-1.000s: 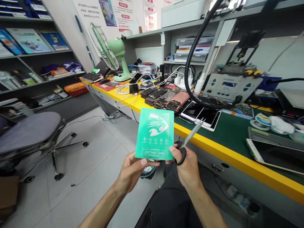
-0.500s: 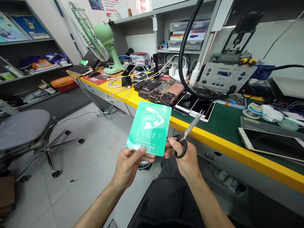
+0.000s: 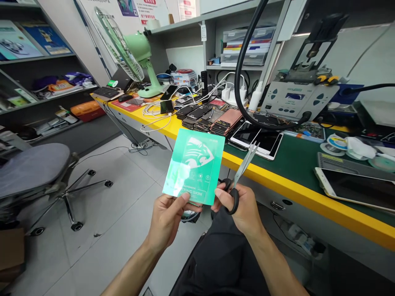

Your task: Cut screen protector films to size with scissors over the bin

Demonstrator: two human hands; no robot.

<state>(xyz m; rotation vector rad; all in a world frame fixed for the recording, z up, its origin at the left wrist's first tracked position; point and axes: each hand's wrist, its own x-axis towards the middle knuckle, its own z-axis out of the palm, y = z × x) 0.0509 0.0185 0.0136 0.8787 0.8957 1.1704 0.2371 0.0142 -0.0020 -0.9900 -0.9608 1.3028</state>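
A flat green packet (image 3: 200,164) with a white animal-head logo and the words "cutting skin" is held up in front of the bench edge. My left hand (image 3: 168,216) pinches its lower left edge, thumb on the printed face and fingers behind. Scissors (image 3: 245,166) with black handles and silver blades are in my right hand (image 3: 245,207), pointing up and away, their blades slightly apart. The fingertips of my right hand are also at the packet's lower right corner; whether they grip it is hard to make out.
Behind the packet, stacks of phone parts (image 3: 226,122) and white tablets (image 3: 268,144) lie on the yellow-edged bench (image 3: 308,190). A thick black hose (image 3: 239,70) arches over them. To the left stand a green fan (image 3: 138,45) and a swivel chair (image 3: 46,162).
The packet has turned slightly, and glare now covers its lower left. The scissors have tilted a little more upright and shifted slightly left. Both hands keep their holds.
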